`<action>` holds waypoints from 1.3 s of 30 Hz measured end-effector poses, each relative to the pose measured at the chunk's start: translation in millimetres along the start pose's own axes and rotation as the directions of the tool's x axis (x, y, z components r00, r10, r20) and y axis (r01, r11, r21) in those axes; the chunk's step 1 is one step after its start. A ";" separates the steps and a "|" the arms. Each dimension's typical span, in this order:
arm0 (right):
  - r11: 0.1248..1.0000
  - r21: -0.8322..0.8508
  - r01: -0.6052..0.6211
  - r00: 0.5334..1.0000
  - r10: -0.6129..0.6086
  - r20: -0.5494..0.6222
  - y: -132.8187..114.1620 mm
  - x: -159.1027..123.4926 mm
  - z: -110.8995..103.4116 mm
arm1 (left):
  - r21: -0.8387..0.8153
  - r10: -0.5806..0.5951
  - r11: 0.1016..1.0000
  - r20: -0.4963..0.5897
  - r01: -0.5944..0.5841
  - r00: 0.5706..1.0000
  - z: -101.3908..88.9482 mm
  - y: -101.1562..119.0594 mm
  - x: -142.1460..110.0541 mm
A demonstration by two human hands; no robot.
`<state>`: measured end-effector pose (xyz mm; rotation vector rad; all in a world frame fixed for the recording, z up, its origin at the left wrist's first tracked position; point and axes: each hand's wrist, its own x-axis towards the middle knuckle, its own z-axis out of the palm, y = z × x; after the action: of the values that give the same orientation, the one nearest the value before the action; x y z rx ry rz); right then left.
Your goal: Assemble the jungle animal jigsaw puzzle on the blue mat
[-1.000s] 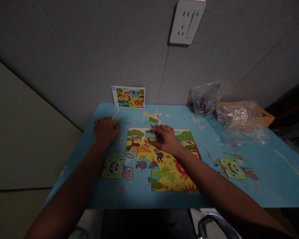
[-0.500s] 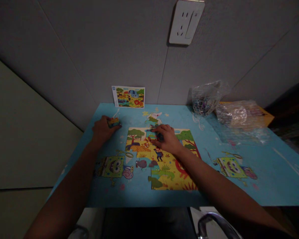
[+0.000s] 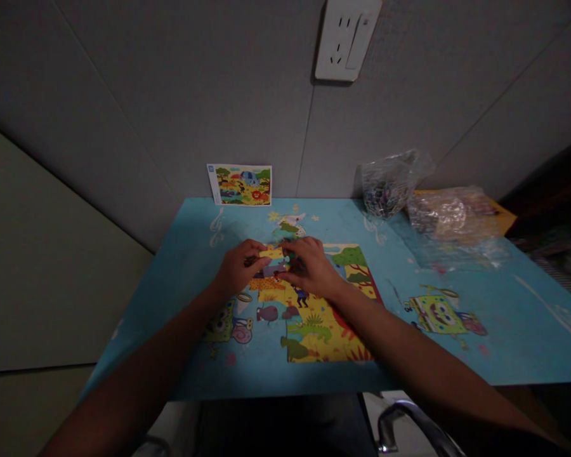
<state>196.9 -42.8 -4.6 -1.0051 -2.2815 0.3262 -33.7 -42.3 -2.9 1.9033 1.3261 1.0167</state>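
My left hand (image 3: 240,268) and my right hand (image 3: 310,266) are close together over the top left of a partly joined jigsaw puzzle (image 3: 323,327). Between my fingertips is a jigsaw piece (image 3: 272,254) with a yellow upper part and grey-purple and blue below. My left thumb and fingers grip its left side. The fingers of my right hand close on its right side and hide that edge. The puzzle shows trees, a crocodile, a hippo and a figure in blue; its lower left is ragged. My right hand and forearm cover part of it.
A picture card (image 3: 242,185) of the scene leans on the wall behind. Farther right are a clear plastic bag (image 3: 389,190) with small items and a plastic-wrapped yellow packet (image 3: 457,219). The blue table (image 3: 518,336) has cartoon prints. A socket (image 3: 348,41) is on the wall.
My left hand has come right from the table's left side, bringing a piece to my right hand. My right hand has stayed over the puzzle's top. The view has shifted slightly.
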 end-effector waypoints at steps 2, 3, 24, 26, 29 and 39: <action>1.000 -0.014 -0.023 1.000 0.023 -0.006 0.8 0.2 0.0 | 0.001 0.037 0.999 0.033 -0.037 0.999 -0.1 -4.3 -0.3; 0.999 -0.021 -0.039 0.999 0.039 -0.012 1.4 0.2 0.2 | 0.014 0.066 0.998 0.050 -0.066 0.997 -0.9 -6.1 -0.3; 0.996 -0.045 -0.074 0.997 0.075 0.022 5.1 -2.4 4.6 | 0.206 0.180 0.951 0.233 -0.229 0.956 -6.9 -14.4 1.1; 0.997 -0.035 -0.065 0.998 0.066 0.024 4.9 -2.2 3.8 | 0.199 0.177 0.955 0.218 -0.221 0.960 -7.0 -14.7 1.3; 0.998 -0.028 -0.053 0.998 0.054 0.040 5.1 -2.3 3.0 | 0.205 0.175 0.955 0.189 -0.214 0.966 -6.9 -13.3 1.4; 0.997 -0.064 -0.037 0.989 0.046 0.138 5.9 -0.1 -3.5 | 0.261 0.190 0.940 0.141 -0.221 0.972 -6.2 -13.2 4.5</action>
<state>202.6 -39.0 -4.5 -1.0927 -2.4111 0.3552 -44.4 -33.6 -9.3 2.3139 1.2753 0.8389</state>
